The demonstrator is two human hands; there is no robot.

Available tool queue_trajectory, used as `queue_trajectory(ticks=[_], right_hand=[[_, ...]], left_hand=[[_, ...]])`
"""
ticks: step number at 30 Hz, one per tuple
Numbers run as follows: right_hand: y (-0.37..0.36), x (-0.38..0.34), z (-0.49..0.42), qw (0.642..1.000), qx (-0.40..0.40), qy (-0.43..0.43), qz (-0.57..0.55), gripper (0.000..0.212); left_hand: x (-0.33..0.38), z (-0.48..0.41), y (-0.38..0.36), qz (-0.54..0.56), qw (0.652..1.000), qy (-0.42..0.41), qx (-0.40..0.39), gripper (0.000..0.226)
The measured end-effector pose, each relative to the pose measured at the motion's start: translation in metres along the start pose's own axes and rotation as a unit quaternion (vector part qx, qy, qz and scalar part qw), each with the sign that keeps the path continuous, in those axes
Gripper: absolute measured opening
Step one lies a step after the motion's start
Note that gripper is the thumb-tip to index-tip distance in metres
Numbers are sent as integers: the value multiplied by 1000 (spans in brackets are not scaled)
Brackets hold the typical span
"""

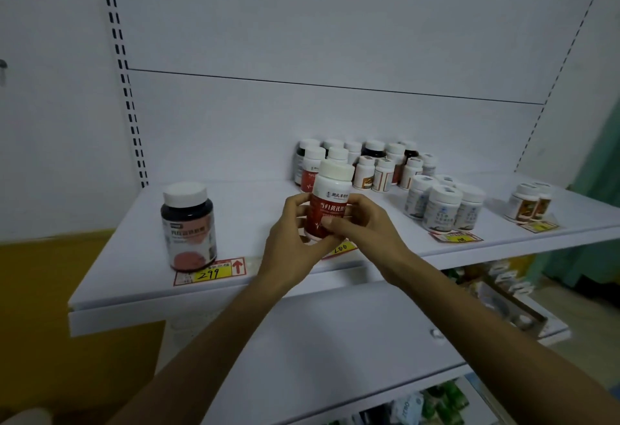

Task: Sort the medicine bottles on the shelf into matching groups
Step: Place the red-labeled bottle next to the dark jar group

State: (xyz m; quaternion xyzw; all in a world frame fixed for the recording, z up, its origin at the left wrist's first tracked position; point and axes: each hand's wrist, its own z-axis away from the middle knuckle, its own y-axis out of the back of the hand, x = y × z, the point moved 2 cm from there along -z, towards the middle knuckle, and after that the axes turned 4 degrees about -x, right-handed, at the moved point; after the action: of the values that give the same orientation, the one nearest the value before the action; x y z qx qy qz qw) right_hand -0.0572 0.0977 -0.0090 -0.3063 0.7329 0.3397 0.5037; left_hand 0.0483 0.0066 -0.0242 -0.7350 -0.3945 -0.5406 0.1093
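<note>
Red-label bottle (330, 210), white cap, upright, held in both your hands over the front part of the shelf (134, 257). Its base is hidden, so can't tell if it touches the shelf. Left hand (292, 233): fingers curled round the bottle's left side and bottom. Right hand (364, 223): thumb pressed across the label, fingers wrapped behind. Yellow price tag (342, 249) peeks out just under your hands. Well apart to the left: dark bottle (189, 226), white cap, standing on the 299 tag (209, 272) at the shelf front. Further back on the right: blue-label bottles (439, 206), bunched together. Far right: orange-label pair (530, 204), side by side. Against the back wall: mixed cluster (362, 163) of white-capped bottles, more red labels at its left end.
</note>
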Motion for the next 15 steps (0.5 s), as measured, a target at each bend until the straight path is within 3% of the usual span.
queue_trajectory(ticks=[15], right_hand=[[14,40,-38,991,-62,6,121,48]], left_hand=[[-30,-29,-5,-158,983,61,-73,69]])
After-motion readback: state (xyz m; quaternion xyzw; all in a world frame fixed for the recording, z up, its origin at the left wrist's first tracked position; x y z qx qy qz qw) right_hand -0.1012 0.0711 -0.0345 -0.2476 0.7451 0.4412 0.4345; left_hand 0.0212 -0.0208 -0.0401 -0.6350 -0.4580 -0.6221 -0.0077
